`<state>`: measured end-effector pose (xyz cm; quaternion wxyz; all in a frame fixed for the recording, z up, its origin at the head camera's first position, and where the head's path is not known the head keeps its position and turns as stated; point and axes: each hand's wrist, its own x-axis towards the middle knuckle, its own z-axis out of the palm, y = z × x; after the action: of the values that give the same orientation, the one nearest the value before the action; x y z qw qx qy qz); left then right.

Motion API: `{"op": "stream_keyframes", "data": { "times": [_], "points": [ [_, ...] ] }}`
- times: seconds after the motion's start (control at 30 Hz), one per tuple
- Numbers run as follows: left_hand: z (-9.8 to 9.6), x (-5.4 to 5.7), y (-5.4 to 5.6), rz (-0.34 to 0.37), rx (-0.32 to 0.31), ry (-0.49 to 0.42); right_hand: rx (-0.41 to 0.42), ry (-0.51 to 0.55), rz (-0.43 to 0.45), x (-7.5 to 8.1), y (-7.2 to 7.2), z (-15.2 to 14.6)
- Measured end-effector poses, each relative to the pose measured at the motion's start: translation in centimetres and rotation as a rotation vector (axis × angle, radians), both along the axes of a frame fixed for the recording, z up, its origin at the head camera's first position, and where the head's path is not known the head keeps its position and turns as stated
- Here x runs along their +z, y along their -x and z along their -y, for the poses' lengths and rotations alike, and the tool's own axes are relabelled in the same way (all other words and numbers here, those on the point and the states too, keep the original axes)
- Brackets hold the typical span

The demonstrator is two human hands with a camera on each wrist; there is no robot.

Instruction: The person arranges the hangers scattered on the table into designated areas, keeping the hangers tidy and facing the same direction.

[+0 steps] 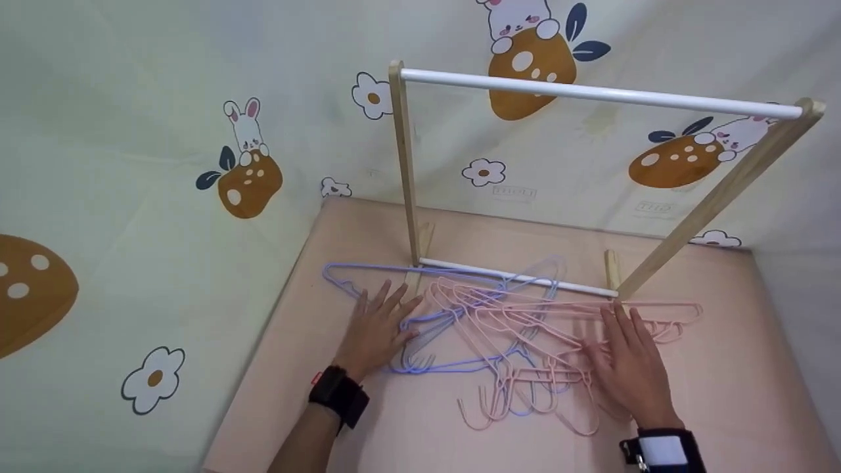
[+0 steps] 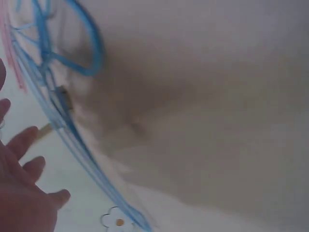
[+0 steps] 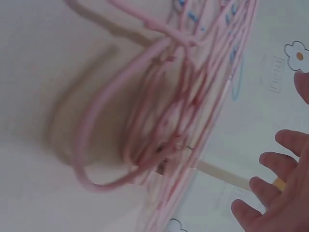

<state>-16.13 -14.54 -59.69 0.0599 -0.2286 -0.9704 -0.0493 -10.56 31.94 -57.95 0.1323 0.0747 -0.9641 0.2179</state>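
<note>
A tangled pile of pink hangers point(image 1: 525, 315) and blue hangers point(image 1: 453, 364) lies on the table in front of the rack. At the pile's left side, my left hand point(image 1: 376, 332) spreads its fingers beside the blue hangers. My right hand point(image 1: 631, 364) is at the right end, fingers extended over the pink hangers. In the left wrist view, the fingers point(image 2: 34, 166) are straight and apart, with blue hangers point(image 2: 72, 130) beyond them. The right wrist view has the fingers point(image 3: 277, 166) apart too, near the stacked pink hangers point(image 3: 183, 106). Neither hand grips anything.
Behind the pile stands a wooden rack with a white top bar point(image 1: 591, 92) and a white lower bar point(image 1: 460, 268). Its right post point(image 1: 716, 197) leans outward in view. The pink table point(image 1: 716, 394) meets a printed fabric wall point(image 1: 197, 276) at the left and back.
</note>
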Motion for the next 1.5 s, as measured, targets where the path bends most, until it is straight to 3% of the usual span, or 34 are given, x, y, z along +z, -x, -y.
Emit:
{"op": "stream_keyframes", "data": {
  "times": [0.17, 0.37, 0.5, 0.63, 0.8, 1.1, 1.3, 1.5],
  "points": [
    [0.8, -1.3, 0.4, 0.045, -0.022, -0.038, -0.059, 0.070, -0.002, -1.6, 0.8, -0.5],
    [1.4, -2.0, 0.6, 0.049, -0.009, -0.154, -0.289, 0.297, -0.071, -1.8, 2.8, -1.3],
    [1.7, -2.1, 0.7, 0.052, -0.012, -0.202, -0.354, 0.466, -0.011, -1.5, 4.9, -2.0],
    [2.0, -2.3, 0.7, 0.091, -0.020, -0.241, -0.320, 0.548, 0.099, -1.6, 6.5, -2.6],
    [2.5, -2.8, 1.0, 0.082, -0.051, -0.227, -0.275, 0.543, 0.146, -2.5, 7.8, -3.1],
    [2.8, -3.0, 1.4, -0.102, -0.104, -0.136, -0.211, 0.516, 0.200, -4.5, 7.7, -4.5],
    [2.3, -2.6, 1.3, -0.084, -0.085, -0.179, -0.160, 0.456, 0.214, -5.0, 7.5, -5.3],
    [2.0, -1.6, 2.0, -0.095, -0.087, -0.198, -0.126, 0.401, 0.239, -3.7, 8.2, -5.6]
  ]
}}
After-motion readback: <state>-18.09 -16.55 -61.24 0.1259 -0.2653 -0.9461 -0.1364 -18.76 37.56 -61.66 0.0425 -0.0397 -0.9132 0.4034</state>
